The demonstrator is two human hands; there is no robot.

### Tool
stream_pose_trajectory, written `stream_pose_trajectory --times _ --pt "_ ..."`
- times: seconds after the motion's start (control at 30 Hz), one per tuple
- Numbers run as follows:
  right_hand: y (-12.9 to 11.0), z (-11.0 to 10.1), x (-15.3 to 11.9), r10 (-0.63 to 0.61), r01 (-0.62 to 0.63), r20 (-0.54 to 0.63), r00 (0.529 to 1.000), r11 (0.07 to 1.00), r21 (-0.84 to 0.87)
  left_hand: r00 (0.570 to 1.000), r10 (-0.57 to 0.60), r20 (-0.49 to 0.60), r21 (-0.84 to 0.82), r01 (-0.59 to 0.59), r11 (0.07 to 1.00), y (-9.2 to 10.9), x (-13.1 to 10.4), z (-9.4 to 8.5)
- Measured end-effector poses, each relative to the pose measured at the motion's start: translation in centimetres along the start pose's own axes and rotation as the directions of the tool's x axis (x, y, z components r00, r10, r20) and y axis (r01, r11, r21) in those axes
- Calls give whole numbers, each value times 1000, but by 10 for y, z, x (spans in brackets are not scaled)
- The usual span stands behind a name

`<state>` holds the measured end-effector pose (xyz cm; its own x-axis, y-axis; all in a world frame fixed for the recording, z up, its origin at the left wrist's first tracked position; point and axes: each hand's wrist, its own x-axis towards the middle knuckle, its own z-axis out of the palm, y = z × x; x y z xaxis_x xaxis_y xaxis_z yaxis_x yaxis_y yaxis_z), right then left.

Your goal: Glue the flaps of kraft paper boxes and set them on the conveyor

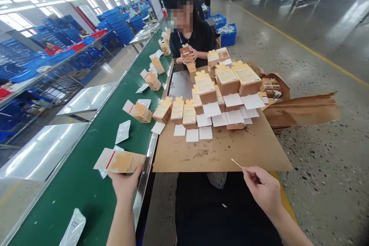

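My left hand (127, 182) grips a small cardboard box (123, 161) over the green conveyor belt (100, 211). The box is tan, with a white flap and a red stripe at its left end. My right hand (262, 188) pinches a thin cotton swab (236, 163), its white tip pointing up and left above the brown cardboard sheet (221, 153). Further up that sheet stand several similar boxes (189, 113), some stacked, with white flaps hanging toward me. A silvery packet (123, 132) lies on the belt beyond the held box, and another packet (73, 226) nearer me.
More boxes (151, 80) and packets line the belt. Across the table a person (191, 34) holds a brown box (188, 55). Brown wrapping paper (302, 111) juts out at the right. The belt's metal rail (145, 178) runs beside the table.
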<state>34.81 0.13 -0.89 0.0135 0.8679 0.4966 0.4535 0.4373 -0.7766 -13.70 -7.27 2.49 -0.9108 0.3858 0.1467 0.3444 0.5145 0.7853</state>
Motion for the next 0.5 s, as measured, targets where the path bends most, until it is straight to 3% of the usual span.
stream_pose_trajectory --times 0.1,0.17,0.23,0.3,0.37,0.43,0.5 --pt "-5 5 10 2 -2 21 1000 999 38 993 -110 44 61 108 992 -14 31 -28" --pt "-8 7 16 4 -6 39 999 999 54 995 -86 48 8 85 996 -20 28 -33" --pt "-9 7 19 0 -3 50 999 998 55 997 -30 -77 -68 25 997 -25 11 -31" --pt "-8 6 19 7 -9 42 999 999 43 959 72 -275 -96 -102 990 -27 -12 -25" --pt "-7 5 18 24 -24 19 1000 999 29 899 215 -381 -94 -269 959 -22 -27 -13" --pt "-8 6 17 42 -42 16 999 999 24 888 320 -330 -157 -386 909 0 -23 7" --pt "-12 9 17 40 -41 33 999 998 37 927 342 -155 -264 -372 890 38 1 38"
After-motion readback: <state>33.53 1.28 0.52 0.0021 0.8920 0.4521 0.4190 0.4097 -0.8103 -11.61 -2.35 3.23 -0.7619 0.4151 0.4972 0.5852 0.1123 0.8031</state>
